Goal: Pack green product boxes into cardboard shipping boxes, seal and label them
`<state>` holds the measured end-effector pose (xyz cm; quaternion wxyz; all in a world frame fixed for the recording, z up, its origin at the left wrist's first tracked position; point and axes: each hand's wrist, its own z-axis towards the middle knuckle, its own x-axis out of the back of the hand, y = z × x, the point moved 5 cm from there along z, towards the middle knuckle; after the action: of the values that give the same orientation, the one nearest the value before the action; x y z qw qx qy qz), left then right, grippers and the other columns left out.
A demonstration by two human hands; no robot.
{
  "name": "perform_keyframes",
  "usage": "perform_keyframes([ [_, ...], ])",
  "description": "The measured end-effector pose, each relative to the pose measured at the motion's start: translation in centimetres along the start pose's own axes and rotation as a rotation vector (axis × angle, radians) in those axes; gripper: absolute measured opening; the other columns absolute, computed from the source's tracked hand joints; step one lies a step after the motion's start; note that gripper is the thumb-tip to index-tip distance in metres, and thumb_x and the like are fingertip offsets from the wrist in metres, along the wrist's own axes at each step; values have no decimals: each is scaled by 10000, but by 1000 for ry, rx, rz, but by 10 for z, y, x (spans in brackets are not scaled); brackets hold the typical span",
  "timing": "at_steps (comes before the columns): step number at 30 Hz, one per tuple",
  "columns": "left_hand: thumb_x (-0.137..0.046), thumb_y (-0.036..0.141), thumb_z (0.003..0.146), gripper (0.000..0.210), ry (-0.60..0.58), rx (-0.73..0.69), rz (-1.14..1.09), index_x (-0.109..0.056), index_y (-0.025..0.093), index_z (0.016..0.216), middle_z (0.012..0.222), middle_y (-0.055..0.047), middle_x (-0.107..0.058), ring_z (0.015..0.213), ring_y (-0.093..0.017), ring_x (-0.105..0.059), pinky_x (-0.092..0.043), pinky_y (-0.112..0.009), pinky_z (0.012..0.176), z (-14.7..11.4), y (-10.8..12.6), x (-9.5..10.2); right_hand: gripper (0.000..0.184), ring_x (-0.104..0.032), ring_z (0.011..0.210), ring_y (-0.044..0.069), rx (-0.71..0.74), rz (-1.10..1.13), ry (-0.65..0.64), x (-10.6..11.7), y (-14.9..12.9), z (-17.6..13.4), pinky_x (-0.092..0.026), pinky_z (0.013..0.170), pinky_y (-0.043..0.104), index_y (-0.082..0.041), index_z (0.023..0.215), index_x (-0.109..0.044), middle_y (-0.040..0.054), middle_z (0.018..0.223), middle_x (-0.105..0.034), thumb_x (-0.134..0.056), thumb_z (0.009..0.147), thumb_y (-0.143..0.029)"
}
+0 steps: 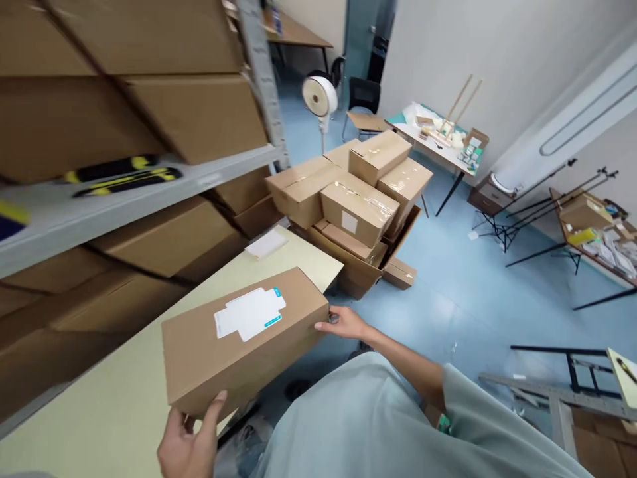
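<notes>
A long brown cardboard box point(199, 358) is held at a slight tilt at the edge of the pale yellow-green tabletop point(109, 392). On its top lies a flat white cut-out piece point(251, 313) with small blue tabs, like an unfolded carton. My left hand point(188, 441) grips the near end, thumb on the long side and fingers curled under the corner. At the far end, my right hand point(346, 323) grips the corner; a small dark grey thing shows between its thumb and fingers, too small to name. The box's underside is hidden.
Metal shelving point(223, 169) with large cartons and black-and-yellow cutters point(124, 178) rises on the left. A white pad point(266, 243) lies farther along the tabletop. Beyond it, taped boxes point(361, 206) overfill a big carton. A fan point(319, 96) and cluttered tables stand behind.
</notes>
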<state>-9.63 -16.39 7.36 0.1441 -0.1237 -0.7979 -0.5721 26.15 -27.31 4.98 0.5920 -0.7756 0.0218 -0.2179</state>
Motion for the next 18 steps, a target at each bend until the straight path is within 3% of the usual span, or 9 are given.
perform_keyframes([
  [3,-770,755,703,785,-100,-99,122,-770,226,1282,1287,-129,-812,1276,-436,-743,-558,-600,1198,-36,52,-64,543,-790,990,281,-30,29,82,83,24,-39,-642,879,381,-235,1122,-867,39,1031,-853,-840,907,-733],
  [6,-724,790,757,811,-270,-167,253,-750,243,1355,1363,-145,-803,1318,-441,-732,-537,-607,1218,-67,75,-150,546,-781,941,262,-116,67,165,168,62,-84,-623,821,336,-209,1059,-865,38,965,-850,-804,934,-737],
  [9,-728,786,755,844,-484,-174,299,-697,214,1375,1446,-192,-768,1377,-444,-706,-515,-609,1244,-100,70,-249,557,-772,922,248,-224,100,244,244,113,-135,-616,815,316,-195,1095,-862,32,955,-854,-772,955,-727],
  [12,-754,693,794,771,-662,-99,260,-629,199,1372,1448,-224,-756,1354,-407,-728,-559,-582,1201,-141,51,-343,533,-778,943,260,-354,102,380,306,165,-190,-632,854,340,-207,1153,-858,46,1019,-874,-764,964,-697],
  [15,-766,620,839,695,-812,-42,308,-586,202,1364,1454,-230,-748,1315,-368,-750,-592,-541,1159,-183,33,-424,488,-797,984,280,-490,91,515,349,209,-240,-650,902,373,-233,1216,-846,59,1093,-884,-758,978,-650],
  [18,-664,541,927,578,-940,-124,448,-593,195,1384,1453,-208,-744,1338,-325,-739,-585,-477,1166,-214,26,-494,467,-814,1057,302,-597,84,620,378,242,-277,-648,982,412,-268,1285,-824,63,1187,-882,-730,998,-625],
])
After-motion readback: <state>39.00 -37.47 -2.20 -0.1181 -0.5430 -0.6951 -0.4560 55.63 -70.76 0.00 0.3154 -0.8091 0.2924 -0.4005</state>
